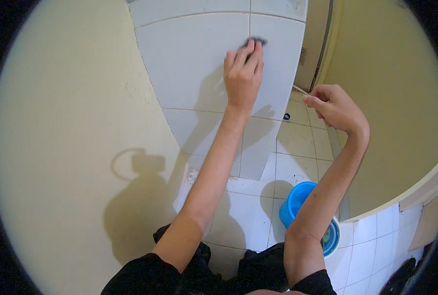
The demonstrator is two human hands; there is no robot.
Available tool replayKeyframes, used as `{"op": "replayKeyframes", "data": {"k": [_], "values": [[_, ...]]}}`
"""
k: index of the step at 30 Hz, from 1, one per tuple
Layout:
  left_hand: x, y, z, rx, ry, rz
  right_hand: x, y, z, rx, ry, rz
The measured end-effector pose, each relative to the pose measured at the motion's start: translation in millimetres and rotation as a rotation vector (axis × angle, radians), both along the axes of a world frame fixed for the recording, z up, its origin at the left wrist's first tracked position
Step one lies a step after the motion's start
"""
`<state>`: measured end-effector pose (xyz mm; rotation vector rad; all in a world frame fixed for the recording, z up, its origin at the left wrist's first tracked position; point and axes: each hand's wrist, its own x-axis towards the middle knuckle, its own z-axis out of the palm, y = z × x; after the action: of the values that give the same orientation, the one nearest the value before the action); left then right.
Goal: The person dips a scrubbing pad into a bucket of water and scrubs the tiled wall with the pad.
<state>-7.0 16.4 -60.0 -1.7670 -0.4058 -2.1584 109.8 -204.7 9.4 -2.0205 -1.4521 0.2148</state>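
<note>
Two hands: the left hand (242, 81) in the upper centre of the frame, the right hand (340, 109) right of centre.
Dark scouring pad (259, 41): upper centre, just under and beyond the left fingertips, apparently against the white tiled wall (192, 59); blurred, so its exact kind is uncertain.
Pad's long axis: the visible part runs roughly sideways, across the lower end of the exposed vertical grout line (250, 19).
Left grip: fingers bent over the pad, slightly spread, seeming to press it to the tile; thumb hidden.
Right grip: fingers curled, thumb near them; a thin pale strip shows beside the tips, but I cannot tell whether it is held.
Nearer hand: the left, touching the pad; the right is well apart, lower and to the right.
Blue bucket (286, 215): lower right, partly behind the right forearm.
</note>
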Motion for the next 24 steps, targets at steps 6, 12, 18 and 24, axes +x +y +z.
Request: {"op": "replayKeyframes", "data": {"k": [6, 12, 18, 24], "values": [[0.7, -2.1, 19.8, 0.016, -0.024, -0.04, -10.4, 10.0, 1.1, -0.086, 0.027, -0.029], [2.2, -10.9, 13.4, -0.04, 0.004, -0.051, -18.8, 8.3, 3.7, -0.078, 0.017, 0.0], [1.1, -7.8, 8.9, -0.01, 0.012, -0.061, -15.3, 16.5, 0.3, -0.159, -0.024, -0.014], [-2.5, -9.8, 13.2, 0.008, 0.033, -0.052, -22.9, 17.8, 1.3, -0.175, -0.016, -0.015]]}}
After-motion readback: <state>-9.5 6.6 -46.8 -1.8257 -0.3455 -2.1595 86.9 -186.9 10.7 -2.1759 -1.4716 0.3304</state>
